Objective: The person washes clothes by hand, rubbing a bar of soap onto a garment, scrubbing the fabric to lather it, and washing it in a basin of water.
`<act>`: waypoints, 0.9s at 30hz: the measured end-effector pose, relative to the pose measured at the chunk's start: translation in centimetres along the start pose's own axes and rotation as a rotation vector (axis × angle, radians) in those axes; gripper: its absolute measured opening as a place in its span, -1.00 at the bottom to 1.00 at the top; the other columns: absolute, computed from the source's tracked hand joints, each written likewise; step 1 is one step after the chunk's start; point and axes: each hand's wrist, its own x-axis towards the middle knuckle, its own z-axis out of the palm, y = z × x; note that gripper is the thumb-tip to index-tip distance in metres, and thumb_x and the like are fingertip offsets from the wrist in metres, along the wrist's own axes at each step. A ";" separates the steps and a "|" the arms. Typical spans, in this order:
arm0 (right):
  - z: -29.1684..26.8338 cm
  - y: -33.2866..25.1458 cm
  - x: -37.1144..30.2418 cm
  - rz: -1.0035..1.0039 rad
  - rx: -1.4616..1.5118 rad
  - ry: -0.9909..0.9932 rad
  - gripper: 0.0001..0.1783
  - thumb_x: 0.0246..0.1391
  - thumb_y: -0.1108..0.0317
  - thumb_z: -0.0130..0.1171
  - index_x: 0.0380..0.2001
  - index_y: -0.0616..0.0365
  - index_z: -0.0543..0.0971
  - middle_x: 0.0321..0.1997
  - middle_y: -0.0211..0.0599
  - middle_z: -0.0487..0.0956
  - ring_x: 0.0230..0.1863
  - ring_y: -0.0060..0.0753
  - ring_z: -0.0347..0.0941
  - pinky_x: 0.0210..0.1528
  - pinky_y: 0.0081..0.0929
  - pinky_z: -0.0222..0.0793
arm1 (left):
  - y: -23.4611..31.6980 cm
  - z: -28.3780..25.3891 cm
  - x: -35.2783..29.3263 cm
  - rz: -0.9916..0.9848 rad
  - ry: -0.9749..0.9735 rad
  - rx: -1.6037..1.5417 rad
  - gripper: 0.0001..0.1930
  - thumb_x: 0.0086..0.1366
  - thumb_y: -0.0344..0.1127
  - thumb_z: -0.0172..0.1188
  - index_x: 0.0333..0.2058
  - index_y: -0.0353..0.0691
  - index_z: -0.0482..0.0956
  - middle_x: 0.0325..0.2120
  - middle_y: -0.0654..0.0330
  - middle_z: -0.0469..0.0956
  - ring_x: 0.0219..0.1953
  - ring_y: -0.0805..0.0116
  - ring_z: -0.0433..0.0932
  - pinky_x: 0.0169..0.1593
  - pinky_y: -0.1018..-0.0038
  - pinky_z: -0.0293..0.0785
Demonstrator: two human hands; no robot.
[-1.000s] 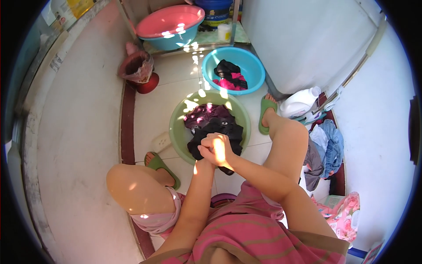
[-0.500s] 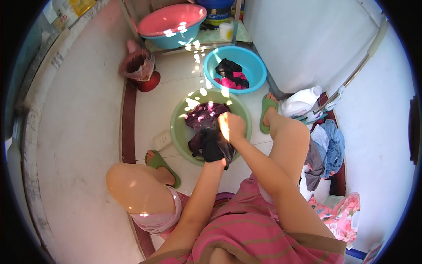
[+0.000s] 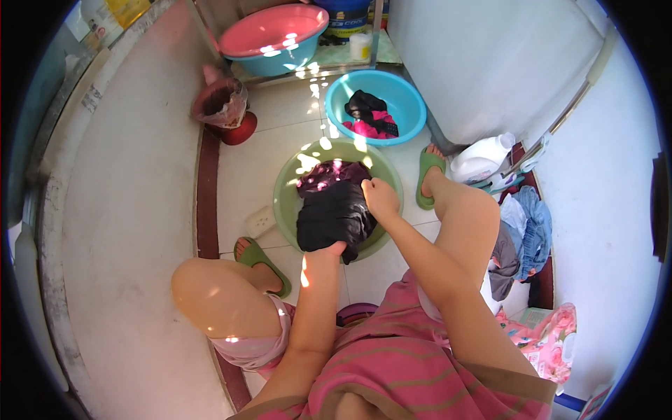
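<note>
Black garment (image 3: 332,217): one, crumpled in close folds, spread over the near part of the green basin (image 3: 282,203), above its bowl.

Left hand (image 3: 337,248): at the near edge of the black garment, bare only about the wrist and lowest part. Cloth covers the rest; how far its fingers are open, and what they grasp, cannot be told.

Right hand (image 3: 381,199): above the right side of the green basin, fingers curled closed into a fist on the right edge of the black garment.

Dark purple garment (image 3: 330,175): bunched in the far part of the green basin, just beyond the black garment, dappled with sunlight.

Turquoise basin (image 3: 414,105): on the tiled floor (image 3: 238,171), just beyond the green basin. Contents: black and bright pink clothing (image 3: 371,119), heaped.

Pale block (image 3: 260,221): on the floor, left of the green basin; exact kind unclear.

Green slippers (image 3: 428,183): a pair, worn, one on either side of the green basin.

White jug (image 3: 481,158): plastic, tilted, beside the right foot.

Blue denim garment (image 3: 535,227): in a clothes pile by the right wall, beside a grey-brown garment (image 3: 502,266).

Pink basin (image 3: 273,31): low shelf at the far end, on top of a light blue basin (image 3: 276,64).
</note>
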 end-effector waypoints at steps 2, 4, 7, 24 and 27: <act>0.0 0.9 -0.1 0.305 0.467 -0.299 -0.49 0.16 -0.09 -0.14 -0.50 0.08 0.59 -0.65 -0.17 0.46 -0.66 -0.23 0.37 -0.63 -0.31 0.22 | -0.8 -1.8 1.1 0.361 0.061 -0.488 -0.56 0.18 -0.22 0.01 -0.08 -0.46 0.49 -0.14 -0.10 0.53 -0.13 0.07 0.55 -0.02 0.35 0.48; -0.3 0.3 -1.9 0.606 1.122 -0.594 -0.47 0.13 -0.22 -0.07 -0.46 0.04 0.53 -0.73 -0.59 0.19 -0.76 -0.64 0.00 -0.74 -0.57 -0.14 | 1.2 -1.9 2.0 0.009 0.006 -1.145 -0.47 0.10 -0.16 0.05 -0.07 -0.52 0.46 -0.12 -0.15 0.50 -0.10 0.05 0.53 0.02 0.35 0.46; -5.2 -5.7 -3.9 0.584 0.983 -0.918 -0.54 0.08 -0.20 0.04 -0.46 0.00 0.43 -0.72 -0.61 0.18 -0.74 -0.71 -0.02 -0.72 -0.60 -0.17 | -6.5 -0.6 2.6 0.056 0.100 -0.688 -0.41 0.09 -0.12 0.04 0.01 -0.49 0.39 -0.09 -0.11 0.48 -0.05 0.06 0.49 0.04 0.34 0.43; -7.6 -10.0 -7.2 -0.907 0.057 -0.298 -0.67 0.00 0.17 0.12 -0.73 0.09 0.45 -0.71 -0.27 0.45 -0.66 -0.19 0.41 -0.56 -0.31 0.29 | -8.3 3.9 -0.5 -0.162 -0.247 -1.643 -0.65 0.33 -0.10 -0.13 -0.04 -0.16 0.39 -0.14 0.18 0.47 -0.11 0.30 0.45 -0.02 0.39 0.40; -4.0 -9.2 -5.5 -0.705 0.127 0.013 -0.72 -0.06 0.16 0.12 -0.71 0.06 0.51 -0.64 -0.21 0.52 -0.58 -0.06 0.48 -0.56 -0.22 0.37 | -5.9 4.6 -1.2 -0.331 -0.194 -1.860 -0.63 0.33 -0.07 -0.14 -0.02 -0.15 0.37 -0.10 0.17 0.45 -0.08 0.31 0.44 0.00 0.38 0.39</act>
